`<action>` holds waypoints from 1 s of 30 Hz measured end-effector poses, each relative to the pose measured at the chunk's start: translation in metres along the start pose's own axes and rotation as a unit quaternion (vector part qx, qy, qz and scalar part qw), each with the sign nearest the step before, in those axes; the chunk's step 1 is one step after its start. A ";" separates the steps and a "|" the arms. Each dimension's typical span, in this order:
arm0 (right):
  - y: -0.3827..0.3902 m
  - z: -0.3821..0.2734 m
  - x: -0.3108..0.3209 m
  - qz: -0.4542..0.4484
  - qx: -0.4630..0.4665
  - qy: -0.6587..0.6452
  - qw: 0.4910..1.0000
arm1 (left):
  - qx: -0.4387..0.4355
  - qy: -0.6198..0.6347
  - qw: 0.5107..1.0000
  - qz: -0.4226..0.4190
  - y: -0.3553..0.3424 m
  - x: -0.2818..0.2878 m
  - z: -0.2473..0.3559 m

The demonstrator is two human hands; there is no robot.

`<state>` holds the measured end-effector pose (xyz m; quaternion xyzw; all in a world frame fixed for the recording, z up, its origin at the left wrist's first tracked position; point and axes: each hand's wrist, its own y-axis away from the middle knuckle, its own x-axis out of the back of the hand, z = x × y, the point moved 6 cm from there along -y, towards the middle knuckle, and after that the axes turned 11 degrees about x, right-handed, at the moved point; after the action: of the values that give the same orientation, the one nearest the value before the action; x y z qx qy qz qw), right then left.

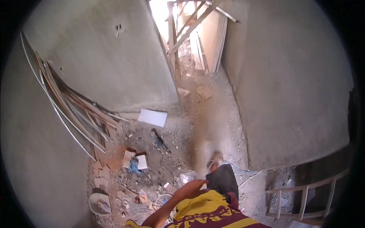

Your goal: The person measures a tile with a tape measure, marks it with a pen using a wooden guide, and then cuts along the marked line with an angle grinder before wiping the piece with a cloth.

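My left hand (194, 187) hangs in front of my waist beside my yellow and maroon shirt (207, 205). Its fingers look loosely stretched out, and no object shows in them. My right hand is out of the picture. One foot (215, 161) is forward on the dusty floor, below a dark trouser leg (223, 180). To the left of my leg lie a dark, blue-marked tool (159, 142) with a cord, and a blue crumpled cloth or glove (134, 166) against white pieces (142, 162).
Long strips and boards (70, 100) lean on the left wall. A white panel (153, 117) lies by the wall corner. A doorway ahead is crossed by wooden props (194, 26). A pale bucket (99, 204) stands lower left; a wooden ladder (304, 197) lies lower right. Rubble litters the floor.
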<state>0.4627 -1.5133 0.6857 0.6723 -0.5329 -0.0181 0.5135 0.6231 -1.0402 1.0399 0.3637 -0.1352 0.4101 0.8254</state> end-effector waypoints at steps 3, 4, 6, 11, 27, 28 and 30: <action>-0.093 -0.067 0.025 -0.031 0.020 0.011 0.999 | -0.045 0.082 0.995 0.033 -0.079 0.074 0.051; -0.131 -0.090 0.036 -0.038 0.028 0.018 0.999 | -0.065 0.142 0.987 -0.029 -0.111 0.093 0.068; -0.219 -0.133 0.073 -0.044 0.045 0.038 0.997 | -0.083 0.217 0.969 -0.084 -0.184 0.120 0.070; -0.460 -0.280 0.249 0.014 0.149 0.166 0.975 | 0.059 0.264 0.963 -0.022 -0.362 0.169 0.002; -0.678 -0.658 0.216 -0.103 0.156 -0.040 0.982 | 0.437 -0.096 0.894 0.015 -0.743 0.235 -0.235; -0.712 -0.665 0.221 -0.098 0.158 -0.045 0.981 | 0.434 -0.102 0.895 0.018 -0.785 0.260 -0.248; -0.785 -0.656 0.234 -0.018 0.070 -0.073 0.995 | 0.397 -0.117 0.908 0.072 -0.858 0.316 -0.270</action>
<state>1.4866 -1.3203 0.5606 0.7130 -0.5571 -0.0387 0.4241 1.4667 -1.0077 0.5959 0.6957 -0.0829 0.4429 0.5595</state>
